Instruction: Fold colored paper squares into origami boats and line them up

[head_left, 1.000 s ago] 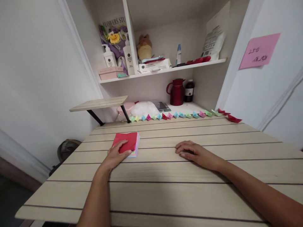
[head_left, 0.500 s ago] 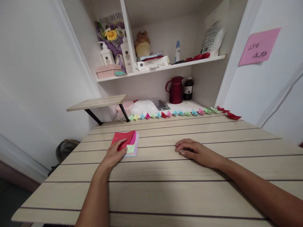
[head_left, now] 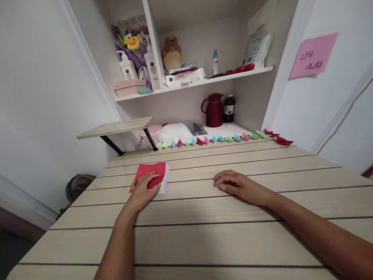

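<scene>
My left hand [head_left: 143, 189] rests on the near edge of a small stack of coloured paper squares [head_left: 151, 174] whose top sheet is red. The fingers pinch that red sheet, and its near corner is lifted and slid a little off the stack. My right hand [head_left: 236, 185] lies palm down on the wooden slat table [head_left: 204, 233], fingers slightly curled, holding nothing. Along the table's far edge stands a row of small folded paper boats [head_left: 221, 138] in several colours.
A raised wooden shelf [head_left: 116, 127] on black legs stands at the back left. Behind the table an alcove holds a dark red jug [head_left: 213, 110], a dark bottle [head_left: 229, 108] and a white shelf [head_left: 192, 83] of bottles and boxes. A pink note [head_left: 313, 55] hangs on the right wall.
My left hand has peeled the red top sheet up from the stack, briefly showing pink and green sheets under it. The right hand has stayed put. The view shifted slightly.
</scene>
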A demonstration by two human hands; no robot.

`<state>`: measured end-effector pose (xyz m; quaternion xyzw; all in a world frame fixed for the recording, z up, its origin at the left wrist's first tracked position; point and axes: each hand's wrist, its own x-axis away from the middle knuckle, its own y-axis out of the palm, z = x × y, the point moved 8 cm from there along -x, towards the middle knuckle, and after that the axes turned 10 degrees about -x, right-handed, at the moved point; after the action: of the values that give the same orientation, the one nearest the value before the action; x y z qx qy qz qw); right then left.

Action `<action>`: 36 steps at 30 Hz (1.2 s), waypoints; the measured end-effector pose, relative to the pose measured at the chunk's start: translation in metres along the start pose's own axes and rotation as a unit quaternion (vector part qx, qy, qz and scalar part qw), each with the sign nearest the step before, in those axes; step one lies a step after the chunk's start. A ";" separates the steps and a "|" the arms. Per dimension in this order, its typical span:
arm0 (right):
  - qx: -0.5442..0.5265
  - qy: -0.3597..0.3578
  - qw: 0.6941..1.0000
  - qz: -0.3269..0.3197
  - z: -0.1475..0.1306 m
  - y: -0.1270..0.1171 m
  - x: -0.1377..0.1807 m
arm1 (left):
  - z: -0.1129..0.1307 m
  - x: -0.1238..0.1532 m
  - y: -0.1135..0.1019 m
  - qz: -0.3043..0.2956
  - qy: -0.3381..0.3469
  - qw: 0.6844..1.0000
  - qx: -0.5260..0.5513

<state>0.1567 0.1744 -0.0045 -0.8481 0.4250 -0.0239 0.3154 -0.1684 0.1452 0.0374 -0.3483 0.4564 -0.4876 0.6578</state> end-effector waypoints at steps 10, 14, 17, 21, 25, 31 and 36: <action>0.003 -0.015 1.000 0.000 -0.001 -0.001 0.000 | 0.011 -0.006 0.003 0.032 0.068 0.997 0.011; 0.005 -0.017 1.000 0.005 -0.003 -0.002 0.000 | 0.010 -0.006 0.008 0.026 0.091 0.995 0.017; 0.005 -0.017 1.000 0.006 -0.003 -0.002 0.001 | 0.009 -0.006 0.009 0.037 0.095 0.995 0.019; 0.001 -0.019 1.000 0.008 -0.002 -0.002 0.000 | -0.002 -0.010 0.001 0.086 0.062 0.994 0.030; -0.002 -0.021 1.000 0.012 -0.002 -0.003 0.000 | -0.014 -0.009 -0.020 0.178 0.013 0.983 0.039; -0.005 -0.034 0.999 0.010 -0.002 -0.004 0.000 | 0.000 -0.001 -0.070 0.332 -0.026 0.940 0.079; -0.010 -0.033 0.999 0.007 -0.002 -0.004 0.000 | -0.016 -0.005 -0.092 0.433 -0.140 0.876 0.162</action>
<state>0.1589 0.1756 -0.0003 -0.8482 0.4207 0.0108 0.3216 -0.2133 0.1235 0.1159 -0.0685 0.3794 -0.1676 0.9073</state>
